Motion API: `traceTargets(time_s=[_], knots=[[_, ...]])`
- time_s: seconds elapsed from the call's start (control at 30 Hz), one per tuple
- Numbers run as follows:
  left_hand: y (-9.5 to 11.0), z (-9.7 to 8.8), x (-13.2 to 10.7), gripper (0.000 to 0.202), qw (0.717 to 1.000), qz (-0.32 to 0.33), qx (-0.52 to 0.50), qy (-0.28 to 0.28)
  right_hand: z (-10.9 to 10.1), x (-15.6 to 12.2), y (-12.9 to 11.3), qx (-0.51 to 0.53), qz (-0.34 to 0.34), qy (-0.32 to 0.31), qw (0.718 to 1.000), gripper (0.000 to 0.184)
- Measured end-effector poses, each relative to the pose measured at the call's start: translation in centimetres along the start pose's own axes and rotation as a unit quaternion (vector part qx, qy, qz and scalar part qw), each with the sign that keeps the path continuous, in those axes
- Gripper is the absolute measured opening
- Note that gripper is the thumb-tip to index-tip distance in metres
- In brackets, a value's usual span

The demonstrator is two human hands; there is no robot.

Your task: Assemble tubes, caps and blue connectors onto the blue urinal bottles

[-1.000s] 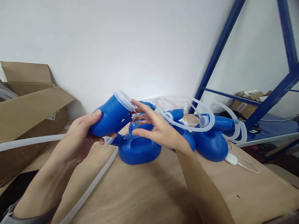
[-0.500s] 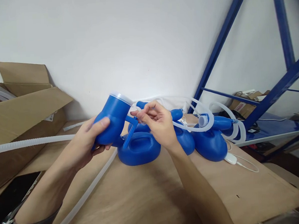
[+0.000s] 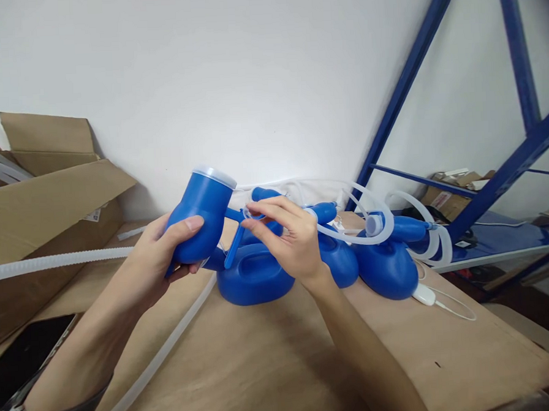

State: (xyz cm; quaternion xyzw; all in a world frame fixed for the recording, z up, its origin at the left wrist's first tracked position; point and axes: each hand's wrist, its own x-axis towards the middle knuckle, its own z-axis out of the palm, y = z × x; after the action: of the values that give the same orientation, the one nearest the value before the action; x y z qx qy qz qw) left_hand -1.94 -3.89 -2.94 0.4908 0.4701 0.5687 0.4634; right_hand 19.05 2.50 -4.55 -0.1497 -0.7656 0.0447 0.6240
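My left hand [image 3: 164, 251] is wrapped round a blue plastic urinal head [image 3: 201, 218], its wide mouth tilted up and covered by a translucent cap [image 3: 215, 175]. A thin blue handle [image 3: 233, 247] sticks out from its right side. At the handle's upper end, the thumb and fingertips of my right hand [image 3: 292, 235] pinch a small clear plastic piece [image 3: 251, 213], partly hidden by the fingers. A translucent hose [image 3: 165, 355] passes beneath my left forearm; its join to the head is hidden. Right behind the handle sits a blue bottle [image 3: 255, 289] on the table.
More blue bottles [image 3: 388, 273] with coiled clear tubes [image 3: 385, 218] stand to the right, beside a white plug [image 3: 424, 294] with a cord. An open cardboard box [image 3: 48, 199] holds tubes at left. A blue metal shelf [image 3: 501, 233] stands at the right.
The urinal head has shifted slightly left and turned a little in my left hand. My right fingers have stretched out and moved slightly left and down, against the handle's upper end.
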Motion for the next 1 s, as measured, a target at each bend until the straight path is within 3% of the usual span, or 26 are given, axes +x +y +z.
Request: traceTargets(time_s=[0.33, 0.63, 0.87, 1.0], knots=[[-0.1, 0.0, -0.3, 0.053, 0.998, 0.035, 0.038, 0.021, 0.7, -0.1, 0.2, 0.052, 0.013, 0.04, 0.998, 0.017], [0.2, -0.1, -0.8, 0.047, 0.993, 0.07, 0.088, 0.045, 0.6, -0.2, 0.1, 0.137, 0.145, -0.032, 0.979, 0.013], [0.2, 0.2, -0.7, 0.047, 0.987, 0.093, 0.104, 0.08, 1.4, -0.4, -0.6, 0.087, 0.099, -0.053, 0.99, 0.023], [0.5, 0.5, -0.8, 0.047, 0.979, 0.107, 0.143, 0.103, 1.7, -0.7, -0.6, 0.128, 0.167, -0.075, 0.975, 0.028]])
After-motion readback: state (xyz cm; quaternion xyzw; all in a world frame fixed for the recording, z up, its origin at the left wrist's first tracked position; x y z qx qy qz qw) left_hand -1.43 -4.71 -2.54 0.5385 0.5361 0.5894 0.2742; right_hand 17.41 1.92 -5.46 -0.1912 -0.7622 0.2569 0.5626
